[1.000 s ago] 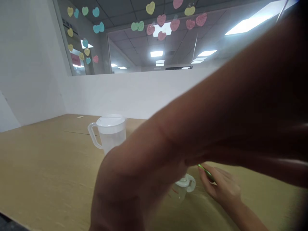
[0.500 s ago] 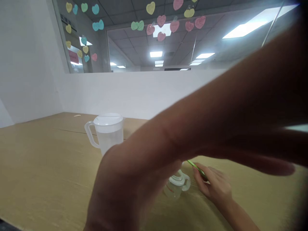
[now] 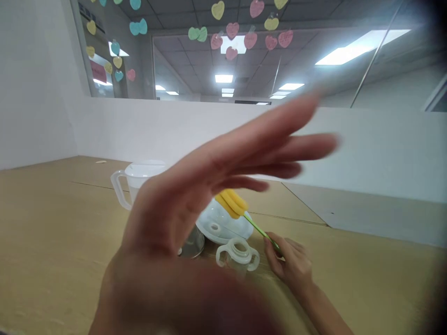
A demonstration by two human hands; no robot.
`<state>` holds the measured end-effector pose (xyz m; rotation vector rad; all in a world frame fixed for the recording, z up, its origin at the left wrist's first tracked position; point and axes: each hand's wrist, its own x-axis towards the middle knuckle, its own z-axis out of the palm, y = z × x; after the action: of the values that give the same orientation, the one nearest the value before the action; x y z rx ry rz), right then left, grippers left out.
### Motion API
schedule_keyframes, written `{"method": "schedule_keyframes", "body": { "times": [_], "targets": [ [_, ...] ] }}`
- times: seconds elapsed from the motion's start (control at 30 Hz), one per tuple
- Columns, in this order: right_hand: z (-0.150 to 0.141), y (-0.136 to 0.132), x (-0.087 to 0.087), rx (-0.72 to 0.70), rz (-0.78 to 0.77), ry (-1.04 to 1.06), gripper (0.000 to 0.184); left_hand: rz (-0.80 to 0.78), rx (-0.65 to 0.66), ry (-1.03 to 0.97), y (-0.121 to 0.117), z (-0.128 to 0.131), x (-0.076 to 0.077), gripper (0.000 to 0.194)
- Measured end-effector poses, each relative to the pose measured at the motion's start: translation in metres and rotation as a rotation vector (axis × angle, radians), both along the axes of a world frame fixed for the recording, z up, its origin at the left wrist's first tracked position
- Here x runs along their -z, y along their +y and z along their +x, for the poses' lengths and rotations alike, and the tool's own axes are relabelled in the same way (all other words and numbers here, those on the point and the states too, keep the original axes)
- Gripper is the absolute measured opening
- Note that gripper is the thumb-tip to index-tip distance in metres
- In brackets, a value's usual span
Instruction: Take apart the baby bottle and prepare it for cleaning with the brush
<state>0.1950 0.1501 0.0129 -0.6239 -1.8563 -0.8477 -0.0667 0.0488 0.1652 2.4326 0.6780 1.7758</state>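
My left hand is raised close to the camera, blurred, with its fingers stretched out flat and nothing in it. It hides part of the table behind it. My right hand rests on the wooden table and grips the green handle of a bottle brush whose yellow sponge head lies over a white dish. A small clear cup with two handles stands just left of my right hand. A clear pitcher with a white lid stands further back on the left.
A round metal-rimmed item sits beside the white dish, partly hidden by my left hand. A white partition wall runs along the back of the table. Paper hearts hang on the glass above.
My left arm, which filled the right of the view, has drawn back towards the left and now shows open fingers. The dish and yellow brush head have come into sight. The camera has shifted.
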Motion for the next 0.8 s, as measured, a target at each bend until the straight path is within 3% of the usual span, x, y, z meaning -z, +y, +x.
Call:
{"method": "schedule_keyframes", "body": {
  "times": [0.07,0.17,0.3,0.47,0.57,0.7,0.8],
  "targets": [
    [-0.001,0.0,0.0,0.01,-0.002,0.004,0.007,-0.061,0.034,0.083,0.003,0.005,-0.006,0.058],
    [-0.001,0.0,0.0,0.017,-0.006,0.015,0.005,-0.309,-0.215,0.261,0.015,0.005,-0.006,0.047],
    [0.0,0.001,0.002,0.004,0.007,0.017,0.005,-0.616,-0.47,0.607,0.038,0.003,0.008,0.043],
    [0.0,0.002,0.002,0.012,0.013,0.021,0.004,-0.723,-0.648,0.77,0.073,0.012,0.025,0.037],
    [0.0,0.004,0.003,0.026,0.009,0.041,0.003,-0.83,-0.699,0.899,0.096,0.024,0.04,0.03],
    [0.001,0.004,0.004,0.04,0.004,0.052,0.004,-0.906,-0.655,0.997,0.119,0.041,0.064,0.032],
    [0.002,0.004,0.004,0.045,0.01,0.046,0.004,-0.885,-0.634,0.997,0.121,0.046,0.068,0.029]
  ]
}}
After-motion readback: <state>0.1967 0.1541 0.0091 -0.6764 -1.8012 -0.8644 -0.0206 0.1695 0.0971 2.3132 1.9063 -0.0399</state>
